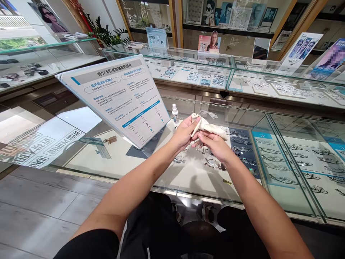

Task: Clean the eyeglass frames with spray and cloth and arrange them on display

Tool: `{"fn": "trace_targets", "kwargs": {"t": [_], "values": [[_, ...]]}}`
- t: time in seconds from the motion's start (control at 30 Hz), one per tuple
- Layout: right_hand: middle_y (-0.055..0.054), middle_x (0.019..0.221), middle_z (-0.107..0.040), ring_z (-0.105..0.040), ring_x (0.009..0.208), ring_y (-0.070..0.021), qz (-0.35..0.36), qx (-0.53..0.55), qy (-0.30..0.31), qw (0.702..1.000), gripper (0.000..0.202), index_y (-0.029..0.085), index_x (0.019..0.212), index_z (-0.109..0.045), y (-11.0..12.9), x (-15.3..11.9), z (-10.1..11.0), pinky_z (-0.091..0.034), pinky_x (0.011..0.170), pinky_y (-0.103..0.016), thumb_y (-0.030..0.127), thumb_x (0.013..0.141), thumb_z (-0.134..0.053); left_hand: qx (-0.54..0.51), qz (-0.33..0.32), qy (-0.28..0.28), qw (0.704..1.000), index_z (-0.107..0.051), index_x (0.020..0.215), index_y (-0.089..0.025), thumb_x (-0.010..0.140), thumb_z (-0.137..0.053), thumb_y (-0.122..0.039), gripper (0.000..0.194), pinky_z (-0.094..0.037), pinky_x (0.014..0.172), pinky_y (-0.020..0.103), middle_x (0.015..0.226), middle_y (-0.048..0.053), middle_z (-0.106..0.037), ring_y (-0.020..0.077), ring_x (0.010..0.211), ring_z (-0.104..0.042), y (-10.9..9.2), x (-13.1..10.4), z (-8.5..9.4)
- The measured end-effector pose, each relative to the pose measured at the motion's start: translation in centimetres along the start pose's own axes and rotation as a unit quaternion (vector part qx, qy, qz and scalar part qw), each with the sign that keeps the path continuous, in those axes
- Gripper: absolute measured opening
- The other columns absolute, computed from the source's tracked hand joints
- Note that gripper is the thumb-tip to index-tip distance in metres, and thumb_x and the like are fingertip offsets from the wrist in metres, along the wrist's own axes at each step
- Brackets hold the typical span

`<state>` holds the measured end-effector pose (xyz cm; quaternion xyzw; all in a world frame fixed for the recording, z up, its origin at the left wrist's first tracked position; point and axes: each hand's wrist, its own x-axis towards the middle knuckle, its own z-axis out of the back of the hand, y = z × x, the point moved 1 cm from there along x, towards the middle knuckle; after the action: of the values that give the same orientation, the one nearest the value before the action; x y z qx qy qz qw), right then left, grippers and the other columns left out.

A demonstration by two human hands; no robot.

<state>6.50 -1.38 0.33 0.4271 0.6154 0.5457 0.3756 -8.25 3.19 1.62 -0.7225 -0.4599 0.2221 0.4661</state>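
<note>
Over the glass counter, my left hand (185, 131) is closed, pinching a cream cleaning cloth (208, 128) between thumb and fingers. My right hand (217, 144) is closed close beside it, with the cloth draped above its fingers. A thin-framed pair of eyeglasses (199, 146) shows just below my fingertips and appears gripped by my right hand; the cloth and fingers hide part of it. Behind my left hand a small white bottle (175, 114) stands upright on the counter.
A large printed sign (115, 97) leans at the left on the glass counter (167, 181). Eyeglasses on trays (277, 158) fill the case to the right. More display cases (188, 57) run along the back. A small brown tag (110, 140) lies left of the sign's base.
</note>
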Motion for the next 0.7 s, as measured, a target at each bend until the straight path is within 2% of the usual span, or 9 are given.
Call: {"fn": "trace_targets", "kwargs": {"t": [0.1, 0.2, 0.27, 0.37, 0.43, 0.6, 0.7], "values": [[-0.005, 0.118, -0.079, -0.074, 0.086, -0.0184, 0.010, -0.014, -0.001, 1.000, 0.046, 0.025, 0.103, -0.081, 0.0, 0.0, 0.0, -0.050, 0.082, -0.034, 0.069, 0.095, -0.075, 0.003, 0.000, -0.023, 1.000, -0.059, 0.096, -0.024, 0.088, -0.081, -0.074, 0.055, -0.033, 0.033, 0.020, 0.044, -0.011, -0.046, 0.0088, 0.030, -0.033, 0.1, 0.1, 0.0], [-0.005, 0.114, -0.078, -0.076, 0.088, -0.0193, 0.010, -0.007, -0.017, 1.000, 0.043, 0.025, 0.100, -0.081, 0.4, -0.1, 0.2, -0.051, 0.081, -0.033, 0.067, 0.094, -0.078, -0.003, -0.010, -0.016, 1.000, -0.061, 0.093, -0.021, 0.089, -0.080, -0.073, 0.056, -0.037, 0.037, 0.021, 0.047, -0.007, -0.051, 0.0094, 0.034, -0.041, -0.2, 0.3, 0.1], [-0.004, 0.110, -0.078, -0.077, 0.086, -0.0197, 0.010, 0.016, -0.023, 1.000, 0.044, 0.024, 0.096, -0.081, 0.9, -0.2, 0.5, -0.052, 0.081, -0.033, 0.067, 0.092, -0.080, -0.003, -0.017, 0.007, 1.000, -0.062, 0.093, -0.019, 0.087, -0.087, -0.065, 0.053, -0.040, 0.041, 0.020, 0.051, -0.005, -0.057, 0.0093, 0.040, -0.047, -0.6, 0.4, 0.2], [-0.005, 0.105, -0.077, -0.076, 0.081, -0.0198, 0.013, 0.046, -0.015, 0.999, 0.047, 0.022, 0.091, -0.078, 1.5, -0.1, 0.7, -0.052, 0.079, -0.034, 0.068, 0.087, -0.083, 0.010, -0.017, 0.054, 0.998, -0.064, 0.103, -0.017, 0.080, -0.098, -0.048, 0.051, -0.043, 0.044, 0.019, 0.057, -0.003, -0.063, 0.0093, 0.046, -0.052, -1.1, 0.4, 0.4], [-0.006, 0.105, -0.078, -0.075, 0.079, -0.0190, 0.009, 0.040, -0.011, 0.999, 0.050, 0.021, 0.089, -0.078, 1.5, -0.1, 0.6, -0.051, 0.077, -0.033, 0.071, 0.085, -0.084, 0.020, -0.018, 0.070, 0.997, -0.063, 0.110, -0.018, 0.079, -0.100, -0.043, 0.054, -0.044, 0.043, 0.019, 0.059, -0.004, -0.065, 0.0098, 0.045, -0.053, -1.1, 0.4, 0.5], [-0.005, 0.106, -0.078, -0.072, 0.085, -0.0178, -0.008, -0.017, -0.022, 1.000, 0.054, 0.021, 0.091, -0.079, 0.9, -0.2, 0.1, -0.046, 0.081, -0.032, 0.075, 0.087, -0.079, 0.026, -0.037, 0.018, 0.999, -0.059, 0.097, -0.020, 0.083, -0.092, -0.061, 0.055, -0.036, 0.034, 0.018, 0.047, -0.008, -0.057, 0.0085, 0.032, -0.042, -0.5, 0.3, 0.2], [-0.004, 0.108, -0.079, -0.074, 0.090, -0.0187, -0.010, -0.035, -0.020, 0.999, 0.049, 0.022, 0.095, -0.080, 0.7, -0.3, -0.1, -0.046, 0.084, -0.032, 0.072, 0.091, -0.076, 0.025, -0.035, 0.003, 0.999, -0.061, 0.094, -0.019, 0.085, -0.085, -0.071, 0.058, -0.039, 0.034, 0.021, 0.046, -0.007, -0.056, 0.0093, 0.031, -0.042, -0.5, 0.4, 0.1]]}}
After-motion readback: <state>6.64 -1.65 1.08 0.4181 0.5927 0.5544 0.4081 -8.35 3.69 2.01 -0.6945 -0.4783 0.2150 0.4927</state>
